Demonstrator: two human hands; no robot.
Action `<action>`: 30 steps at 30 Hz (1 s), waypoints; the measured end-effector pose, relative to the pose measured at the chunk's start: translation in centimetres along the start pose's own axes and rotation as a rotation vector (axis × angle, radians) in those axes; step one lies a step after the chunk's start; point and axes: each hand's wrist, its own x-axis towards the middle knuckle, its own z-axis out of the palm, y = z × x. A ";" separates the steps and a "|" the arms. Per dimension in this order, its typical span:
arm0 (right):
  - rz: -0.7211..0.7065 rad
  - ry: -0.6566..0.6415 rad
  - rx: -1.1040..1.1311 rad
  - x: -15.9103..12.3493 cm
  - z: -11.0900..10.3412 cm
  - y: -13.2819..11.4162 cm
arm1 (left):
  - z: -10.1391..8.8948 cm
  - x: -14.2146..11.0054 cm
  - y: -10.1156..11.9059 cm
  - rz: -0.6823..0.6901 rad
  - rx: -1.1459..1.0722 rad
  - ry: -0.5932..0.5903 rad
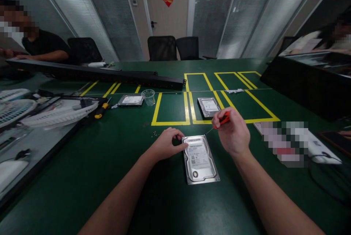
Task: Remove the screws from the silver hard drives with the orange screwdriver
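A silver hard drive [201, 163] with a white label lies flat on the green table in front of me. My left hand [170, 142] grips its far left corner, the thumb on the top face and the fingers at the edge. In my right hand [234, 132] is a screwdriver [225, 118] with an orange-red and black handle, fingers closed round it. Its thin shaft slants down to the drive's far right corner; whether the tip sits in a screw is too small to tell. Several tiny screws [155, 134] are scattered left of the drive.
Beyond, a second hard drive [210, 107] and a third [131, 99] lie near a clear plastic cup [149, 97]. A yellow-black screwdriver [102, 110] rests by a dark-edged panel [55, 143]. A long black bar [109, 74] crosses the back; a white power bank [320, 149] is at right.
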 end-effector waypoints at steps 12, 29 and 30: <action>0.022 -0.012 -0.016 0.1 0.0 0.2 | -0.1 0.0 0.1 -0.014 0.003 -0.005; 0.113 -0.113 -0.023 0.8 0.9 -0.2 | 0.1 0.0 0.1 0.000 0.004 0.015; 0.114 -0.104 -0.031 0.8 0.9 -0.2 | 0.1 0.0 0.1 -0.001 0.006 0.013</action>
